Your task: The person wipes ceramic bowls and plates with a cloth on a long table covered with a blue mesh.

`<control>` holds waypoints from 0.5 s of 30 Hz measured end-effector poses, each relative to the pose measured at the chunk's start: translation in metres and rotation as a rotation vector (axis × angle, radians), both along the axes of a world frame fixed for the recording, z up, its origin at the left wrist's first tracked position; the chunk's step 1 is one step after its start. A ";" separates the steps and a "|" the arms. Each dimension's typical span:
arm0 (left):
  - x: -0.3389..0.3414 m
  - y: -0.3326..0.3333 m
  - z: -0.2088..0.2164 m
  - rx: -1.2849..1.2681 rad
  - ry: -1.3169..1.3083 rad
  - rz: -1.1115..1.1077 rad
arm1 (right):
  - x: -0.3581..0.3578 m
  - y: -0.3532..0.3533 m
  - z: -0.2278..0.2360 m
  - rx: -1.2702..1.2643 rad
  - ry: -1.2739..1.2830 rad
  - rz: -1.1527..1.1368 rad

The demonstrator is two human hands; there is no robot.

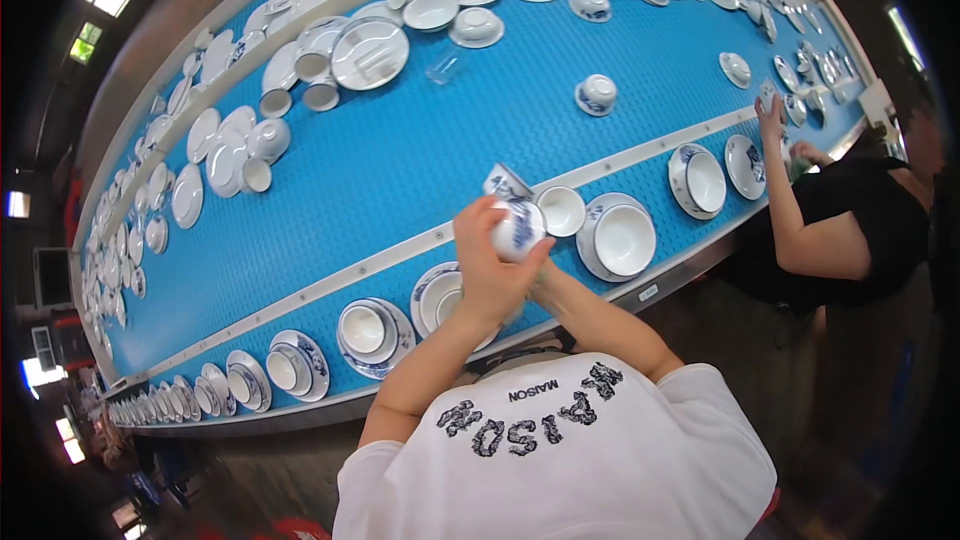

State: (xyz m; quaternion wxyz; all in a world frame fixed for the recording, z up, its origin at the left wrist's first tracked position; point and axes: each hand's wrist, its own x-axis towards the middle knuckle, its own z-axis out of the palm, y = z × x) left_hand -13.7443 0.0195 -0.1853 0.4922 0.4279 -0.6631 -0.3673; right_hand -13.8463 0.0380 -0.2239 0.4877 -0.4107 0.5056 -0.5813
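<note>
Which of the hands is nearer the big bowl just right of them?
Right. The right hand, partly hidden, is to the lower left of the big bowl in view; the left hand is farther left, gripping a patterned bowl.

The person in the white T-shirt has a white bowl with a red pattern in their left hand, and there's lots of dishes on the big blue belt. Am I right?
Almost! The pattern on the white bowl is blue, not red, as the head view shows. It is in the left hand, and lots of dishes are on the blue belt.
</note>
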 end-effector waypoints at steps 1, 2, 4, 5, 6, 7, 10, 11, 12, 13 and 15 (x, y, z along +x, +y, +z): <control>-0.008 0.000 0.002 -0.022 -0.045 -0.165 | -0.009 0.011 0.020 0.177 -0.239 -0.024; -0.015 0.002 0.005 -0.044 -0.091 -0.329 | -0.019 0.022 0.038 0.353 -0.479 -0.047; -0.028 -0.007 -0.005 0.232 0.034 -0.519 | -0.079 0.048 0.006 0.458 -0.564 0.071; -0.029 -0.017 -0.007 0.176 -0.170 -0.477 | -0.116 0.060 0.007 0.396 0.077 0.126; -0.031 -0.028 -0.012 0.118 -0.372 -0.439 | -0.147 0.076 0.004 0.302 0.382 0.083; -0.025 -0.039 -0.022 0.069 -0.665 -0.360 | -0.163 0.070 0.033 0.419 0.629 0.152; -0.021 -0.056 -0.055 0.124 -1.005 -0.323 | -0.203 0.073 0.038 0.409 1.059 0.101; -0.019 -0.062 -0.072 0.124 -1.013 -0.318 | -0.203 0.066 0.042 0.404 1.052 0.103; -0.017 -0.068 -0.090 0.196 -0.833 -0.365 | -0.195 0.052 0.048 0.303 1.090 -0.004; -0.018 -0.073 -0.098 0.263 -0.652 -0.410 | -0.186 0.036 0.049 0.202 1.123 -0.114; -0.032 -0.065 -0.099 0.209 -0.438 -0.339 | -0.174 0.005 0.040 0.101 1.278 -0.012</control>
